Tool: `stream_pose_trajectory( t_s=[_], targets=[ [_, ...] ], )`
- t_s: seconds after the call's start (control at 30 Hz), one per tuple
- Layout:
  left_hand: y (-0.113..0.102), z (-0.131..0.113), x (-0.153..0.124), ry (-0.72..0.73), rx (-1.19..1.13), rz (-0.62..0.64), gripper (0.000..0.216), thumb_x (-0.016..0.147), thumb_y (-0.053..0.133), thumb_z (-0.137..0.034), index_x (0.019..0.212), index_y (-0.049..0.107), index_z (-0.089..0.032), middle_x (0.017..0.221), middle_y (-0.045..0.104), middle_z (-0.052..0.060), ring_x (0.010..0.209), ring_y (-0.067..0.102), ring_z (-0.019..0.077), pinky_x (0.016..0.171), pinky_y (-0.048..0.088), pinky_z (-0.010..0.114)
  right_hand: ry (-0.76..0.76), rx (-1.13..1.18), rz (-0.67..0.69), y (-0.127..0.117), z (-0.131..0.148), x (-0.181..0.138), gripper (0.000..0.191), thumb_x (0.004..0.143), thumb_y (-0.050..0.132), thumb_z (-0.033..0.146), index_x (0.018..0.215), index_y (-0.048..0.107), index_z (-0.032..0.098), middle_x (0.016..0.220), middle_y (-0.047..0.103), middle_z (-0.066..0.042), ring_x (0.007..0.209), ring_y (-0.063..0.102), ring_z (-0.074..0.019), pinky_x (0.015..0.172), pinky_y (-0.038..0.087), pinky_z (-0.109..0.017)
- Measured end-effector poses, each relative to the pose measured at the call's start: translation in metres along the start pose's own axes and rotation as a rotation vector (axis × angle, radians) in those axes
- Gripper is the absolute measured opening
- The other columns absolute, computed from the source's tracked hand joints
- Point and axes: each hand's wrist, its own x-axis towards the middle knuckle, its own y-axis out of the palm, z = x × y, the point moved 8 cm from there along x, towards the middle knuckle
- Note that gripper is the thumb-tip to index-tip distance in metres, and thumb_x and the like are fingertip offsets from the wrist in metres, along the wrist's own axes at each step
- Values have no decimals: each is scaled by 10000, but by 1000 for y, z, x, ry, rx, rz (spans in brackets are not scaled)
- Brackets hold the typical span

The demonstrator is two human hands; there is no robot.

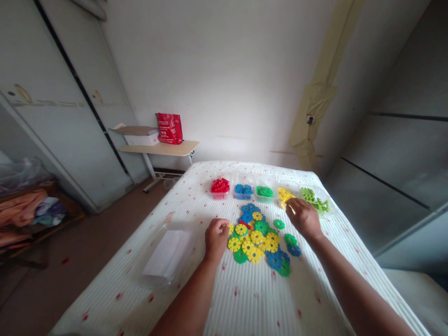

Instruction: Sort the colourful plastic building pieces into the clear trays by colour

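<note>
A loose pile of flat, notched plastic discs point(257, 238) in yellow, blue and green lies on the white ribbed cover, with a bit of red among them. At its left edge is my left hand point(216, 237), fingers curled together beside a yellow disc point(231, 229); whether it grips anything is hidden. My right hand point(305, 217) is over the front of the tub of yellow pieces point(285, 192). Its fingers point down and are drawn together, and what they hold cannot be made out. A single green disc point(279, 224) lies between the pile and this hand.
Clear tubs stand in a row at the back: red pieces point(220, 185), blue discs point(243, 189), green discs point(264, 192) and light-green pieces point(315, 199). A clear plastic box point(168, 254) with white paper is at left. Beyond is a side table point(168, 148) with a red bag point(169, 128).
</note>
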Motion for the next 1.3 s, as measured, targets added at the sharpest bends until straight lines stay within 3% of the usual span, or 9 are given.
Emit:
stream_pose_trajectory(
  t_s=[0.13,0.23,0.43,0.53,0.63,0.83,1.0,1.1,1.3],
  targets=[
    [-1,7,1,-37,70,32,199,697,522,-110,828,658,-171,817,649,23,701,590,122,679,491,247,31,33,29,15,-18,-42,340,899,337,254,855,662,168,899,676,-105,805,601,-203,713,398,-281],
    [1,11,4,-43,111,92,307,654,561,-80,930,662,-169,883,641,36,682,577,117,683,495,262,66,64,37,23,-29,-57,350,901,332,278,882,662,162,912,682,-109,818,619,-203,689,422,-269],
    [16,5,6,-7,261,336,426,593,622,-52,995,662,-187,1083,615,52,1066,529,203,969,392,330,95,124,-44,34,-39,-57,317,861,376,306,831,662,174,816,686,-72,714,638,-173,601,438,-242],
    [25,2,3,-12,445,511,451,672,579,-97,1110,617,-196,1170,571,59,1104,495,200,993,354,307,73,130,-70,39,-38,-58,315,853,378,306,802,664,186,795,684,-59,678,634,-158,576,435,-230],
    [27,-4,4,-15,527,581,461,695,560,-118,1144,598,-217,1176,553,62,1082,494,207,967,361,300,67,142,-73,41,-37,-59,314,850,377,302,787,667,197,802,685,-55,674,633,-154,580,440,-229],
    [21,-9,11,-56,480,528,267,626,592,-105,876,653,-177,947,580,56,959,541,195,844,416,280,98,183,-62,44,-41,-59,296,826,394,299,787,670,198,815,690,-56,679,641,-162,595,461,-243],
    [18,-11,12,-95,344,431,301,698,602,-203,997,600,-167,955,614,28,825,571,129,759,446,231,123,217,-66,44,-44,-59,296,822,401,312,792,674,201,821,692,-58,688,646,-166,600,471,-249],
    [27,-25,9,-27,242,416,320,664,647,-203,982,617,-179,986,636,30,880,566,150,806,444,251,123,224,-67,44,-44,-59,291,819,403,311,794,672,201,818,695,-61,690,650,-169,607,476,-250],
    [50,-42,-2,145,378,494,304,653,634,-197,955,663,-186,971,662,61,961,545,219,877,424,323,125,236,-70,43,-45,-58,286,814,403,310,780,667,202,811,697,-62,693,655,-170,614,482,-250]
  ],
)
